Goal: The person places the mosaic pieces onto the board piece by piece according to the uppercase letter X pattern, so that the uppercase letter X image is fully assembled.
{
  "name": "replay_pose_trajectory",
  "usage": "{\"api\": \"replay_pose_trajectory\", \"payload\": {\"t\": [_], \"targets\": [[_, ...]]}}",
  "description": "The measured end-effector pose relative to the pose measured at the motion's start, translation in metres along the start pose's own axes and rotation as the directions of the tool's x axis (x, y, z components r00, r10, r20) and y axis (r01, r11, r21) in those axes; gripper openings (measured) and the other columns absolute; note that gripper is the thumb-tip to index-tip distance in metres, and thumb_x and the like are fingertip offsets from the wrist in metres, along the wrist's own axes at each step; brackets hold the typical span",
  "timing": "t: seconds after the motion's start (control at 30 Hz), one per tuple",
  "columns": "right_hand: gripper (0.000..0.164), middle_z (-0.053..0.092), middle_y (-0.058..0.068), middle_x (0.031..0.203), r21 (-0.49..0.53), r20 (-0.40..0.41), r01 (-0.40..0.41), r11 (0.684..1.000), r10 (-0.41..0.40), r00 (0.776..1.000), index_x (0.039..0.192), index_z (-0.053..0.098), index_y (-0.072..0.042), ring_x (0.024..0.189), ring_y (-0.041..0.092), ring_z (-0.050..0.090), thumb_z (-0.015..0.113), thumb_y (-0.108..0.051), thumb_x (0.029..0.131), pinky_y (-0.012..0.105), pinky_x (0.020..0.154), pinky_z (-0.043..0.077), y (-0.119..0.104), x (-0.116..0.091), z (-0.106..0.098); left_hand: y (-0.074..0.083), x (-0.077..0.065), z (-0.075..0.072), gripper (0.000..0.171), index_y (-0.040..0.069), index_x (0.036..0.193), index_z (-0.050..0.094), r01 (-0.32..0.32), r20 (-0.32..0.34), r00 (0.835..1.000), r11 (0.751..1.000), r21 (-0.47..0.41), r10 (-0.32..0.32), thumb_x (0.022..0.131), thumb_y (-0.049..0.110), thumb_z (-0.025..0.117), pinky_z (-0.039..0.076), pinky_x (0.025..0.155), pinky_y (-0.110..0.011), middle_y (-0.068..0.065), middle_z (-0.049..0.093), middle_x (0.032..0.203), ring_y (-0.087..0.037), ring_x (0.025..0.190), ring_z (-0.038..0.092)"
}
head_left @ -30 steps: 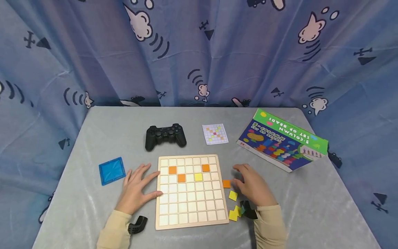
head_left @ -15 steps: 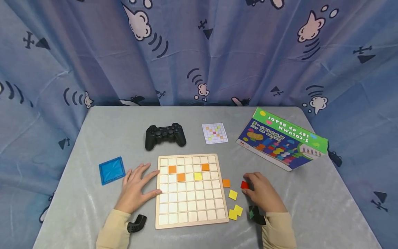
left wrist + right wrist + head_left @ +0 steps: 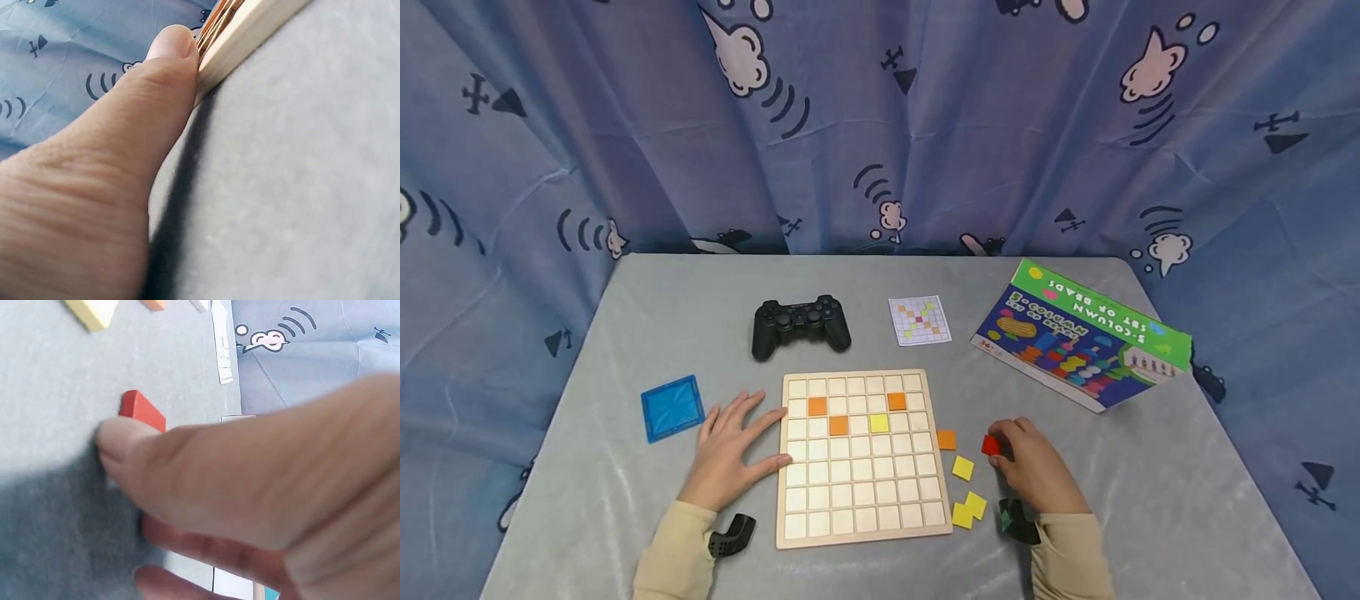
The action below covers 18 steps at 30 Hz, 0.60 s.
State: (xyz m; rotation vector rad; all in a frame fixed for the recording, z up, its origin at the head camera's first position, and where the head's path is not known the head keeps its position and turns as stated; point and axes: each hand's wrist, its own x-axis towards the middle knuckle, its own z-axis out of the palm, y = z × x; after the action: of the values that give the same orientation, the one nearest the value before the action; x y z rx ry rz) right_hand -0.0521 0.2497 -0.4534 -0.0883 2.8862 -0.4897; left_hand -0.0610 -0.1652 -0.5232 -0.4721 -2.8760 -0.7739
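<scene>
A wooden grid board lies on the grey table, with three orange tiles and one yellow tile in its upper rows. My left hand rests flat beside the board's left edge. In the left wrist view its thumb touches the board's side. Right of the board my right hand pinches a red tile low over the table; the right wrist view shows the thumb against the red tile. A loose orange tile and yellow tiles lie between hand and board.
A black game controller and a small pattern card lie behind the board. A green and blue toy box sits at the back right, a blue square lid at the left. Patterned blue curtain surrounds the table.
My right hand has drawn back to the right from beside the orange tile, and a red tile now shows at its fingertips. The left hand and the board have stayed put.
</scene>
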Motion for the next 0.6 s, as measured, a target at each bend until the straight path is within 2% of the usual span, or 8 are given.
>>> {"api": "replay_pose_trajectory", "payload": {"t": [0.3, 0.43, 0.6], "targets": [[0.025, 0.059, 0.008, 0.095, 0.0, -0.07, 0.049, 0.999, -0.049, 0.996, 0.105, 0.062, -0.003, 0.084, 0.021, 0.058, 0.074, -0.008, 0.083, 0.046, 0.082, 0.054, -0.007, 0.002, -0.001, -0.002, 0.001, 0.002, 0.069, 0.028, 0.133, 0.058, -0.015, -0.014, 1.0, 1.0, 0.008, 0.015, 0.073, 0.055, 0.076, 0.011, 0.112, -0.062, -0.012, 0.042, 0.148, -0.036, 0.139, 0.03], [0.026, 0.061, 0.01, 0.099, 0.005, -0.125, 0.08, 0.997, -0.079, 0.989, 0.105, 0.062, -0.001, 0.086, 0.022, 0.059, 0.074, -0.007, 0.083, 0.046, 0.082, 0.053, -0.012, 0.004, -0.002, -0.004, 0.001, 0.004, 0.069, 0.028, 0.133, 0.058, -0.023, -0.018, 1.0, 1.0, 0.013, 0.024, 0.073, 0.056, 0.075, 0.011, 0.112, -0.062, -0.011, 0.042, 0.148, -0.035, 0.14, 0.03], [0.023, 0.062, 0.009, 0.099, 0.02, -0.168, 0.14, 0.99, -0.135, 0.977, 0.103, 0.062, -0.003, 0.083, 0.02, 0.059, 0.074, -0.007, 0.083, 0.041, 0.076, 0.054, -0.024, 0.007, 0.0, -0.005, 0.0, 0.005, 0.068, 0.029, 0.133, 0.058, -0.021, -0.02, 1.0, 1.0, 0.009, 0.022, 0.073, 0.056, 0.075, 0.011, 0.112, -0.062, -0.011, 0.042, 0.148, -0.036, 0.139, 0.03]]}}
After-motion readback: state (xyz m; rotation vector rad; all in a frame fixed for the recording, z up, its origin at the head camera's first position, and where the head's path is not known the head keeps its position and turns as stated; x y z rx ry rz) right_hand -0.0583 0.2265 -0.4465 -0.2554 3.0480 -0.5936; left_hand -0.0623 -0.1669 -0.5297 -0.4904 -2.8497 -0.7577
